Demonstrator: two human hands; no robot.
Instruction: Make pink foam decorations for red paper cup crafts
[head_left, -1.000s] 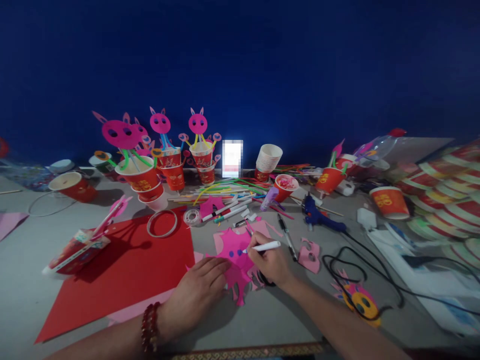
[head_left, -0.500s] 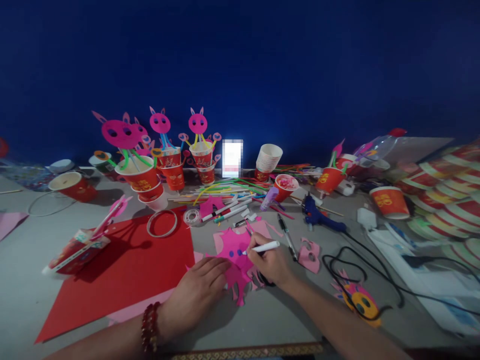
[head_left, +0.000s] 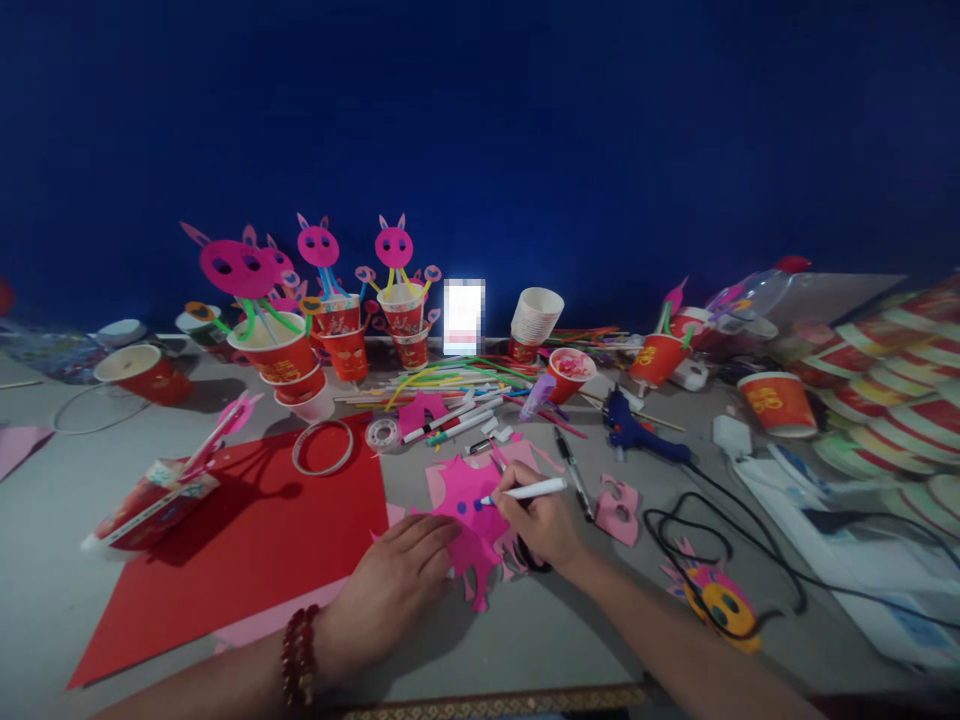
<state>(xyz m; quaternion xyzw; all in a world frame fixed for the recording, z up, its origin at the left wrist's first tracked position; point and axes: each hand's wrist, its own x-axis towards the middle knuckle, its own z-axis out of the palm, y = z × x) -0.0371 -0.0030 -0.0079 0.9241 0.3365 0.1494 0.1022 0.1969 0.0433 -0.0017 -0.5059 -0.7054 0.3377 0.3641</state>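
Note:
My right hand [head_left: 544, 515] is closed around a white marker pen [head_left: 534, 489], its blue tip at one of two blue dots on a bright pink paper piece [head_left: 474, 545] with cut-out edges. Flat across the left side of that paper lies my left hand [head_left: 412, 560], fingers stretched out, holding it down. Lighter pink paper [head_left: 436, 483] shows beneath the bright piece. Partly hidden under my right hand is something with a black loop [head_left: 532, 560]. A black-and-clear pen [head_left: 572, 470] lies just beyond my right hand.
Red card [head_left: 247, 560] covers the left of the table, with a tape roll [head_left: 383, 434] by its corner. Decorated paper cups [head_left: 274, 350] stand at the back left. A blue glue gun [head_left: 637, 430] trails a black cable on the right, near stacked cups [head_left: 892, 400].
The marker tip has shifted slightly left onto the right-hand blue dot, and the marker lies a little flatter. My left hand stays in place on the paper.

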